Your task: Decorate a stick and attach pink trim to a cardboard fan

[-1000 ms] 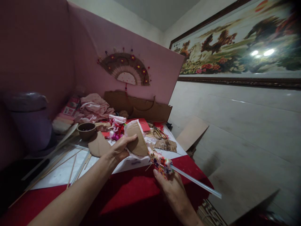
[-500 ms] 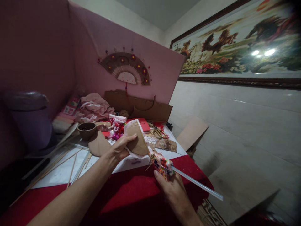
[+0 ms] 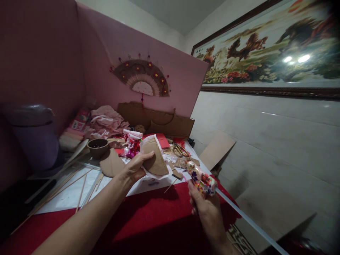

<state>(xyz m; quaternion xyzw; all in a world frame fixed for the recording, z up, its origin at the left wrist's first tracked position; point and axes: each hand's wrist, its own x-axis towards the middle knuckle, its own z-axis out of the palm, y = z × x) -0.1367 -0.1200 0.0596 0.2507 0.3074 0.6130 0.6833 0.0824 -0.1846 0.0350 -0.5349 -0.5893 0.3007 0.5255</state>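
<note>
My left hand (image 3: 138, 165) grips a half-round cardboard piece (image 3: 154, 159) by its left side, thumb on the brown face. White fabric or paper shows folded around the edge of that piece. My right hand (image 3: 205, 205) is wrapped around a flower-patterned glue gun (image 3: 200, 179), to the right of the cardboard and apart from it. A long translucent glue stick (image 3: 249, 219) sticks out of the gun's back end. Beneath both hands lie the white sheet (image 3: 132, 189) and the red tablecloth (image 3: 148, 212).
Scissors (image 3: 181, 150), red paper (image 3: 162, 140) and a cardboard fan shape (image 3: 112, 163) lie on the table. A brown bowl (image 3: 98, 150) stands left, near thin wooden sticks (image 3: 81, 191). Behind, a decorated fan (image 3: 143, 76) hangs on a pink board (image 3: 183, 81).
My right hand has drawn the glue gun away from the cardboard's lower right edge, to the right. My left hand and the cardboard stay almost where they were.
</note>
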